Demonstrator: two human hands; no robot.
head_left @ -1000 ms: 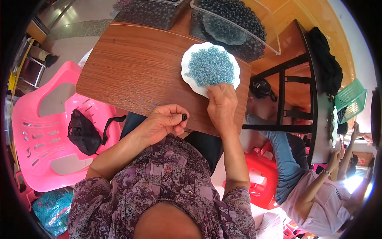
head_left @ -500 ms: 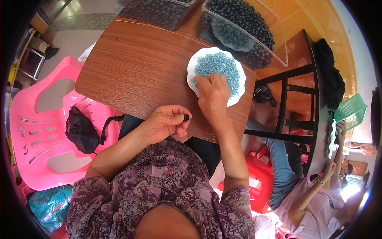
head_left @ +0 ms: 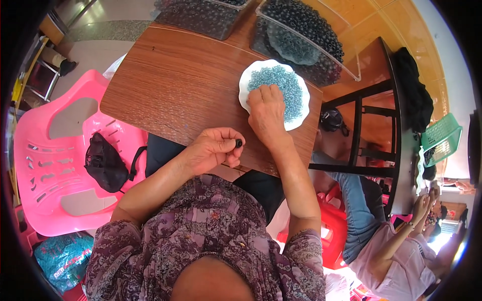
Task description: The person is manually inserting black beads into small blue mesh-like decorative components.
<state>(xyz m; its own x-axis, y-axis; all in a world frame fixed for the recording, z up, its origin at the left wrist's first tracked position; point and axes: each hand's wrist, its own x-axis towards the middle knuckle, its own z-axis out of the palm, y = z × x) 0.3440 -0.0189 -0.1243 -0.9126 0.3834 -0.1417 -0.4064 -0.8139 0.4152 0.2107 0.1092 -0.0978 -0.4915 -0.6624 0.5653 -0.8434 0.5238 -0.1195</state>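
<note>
A person in a purple patterned blouse sits at a brown wooden table (head_left: 175, 85), seen from above their head. Their left hand (head_left: 213, 149) rests at the near edge of the table, fingers curled together, with the thumb and forefinger pinched on a small black ring-shaped part (head_left: 238, 143). Their right hand (head_left: 266, 108) reaches forward and lies palm down on a white scalloped plate (head_left: 246, 80), its fingers bunched together and pressed into the heap of small pale blue pieces (head_left: 283, 85) that fills the plate; whether the fingertips grip any piece cannot be made out. The plate sits near the right edge of the table, just ahead of the left hand.

Behind the plate, at the far side of the table, stand two clear plastic trays: one (head_left: 311, 37) on the right holds dark round parts with a patch of bluish ones, and one (head_left: 198, 15) to its left holds more dark parts.

To the person's left is a pink plastic chair (head_left: 45, 150) with a black pouch (head_left: 104, 163) lying on its seat. To the right stands a dark wooden stand (head_left: 371, 115), and beyond it another person in jeans and a pink top (head_left: 396, 251) sits on a red stool (head_left: 334, 236), with a green basket (head_left: 442, 135) nearby.
</note>
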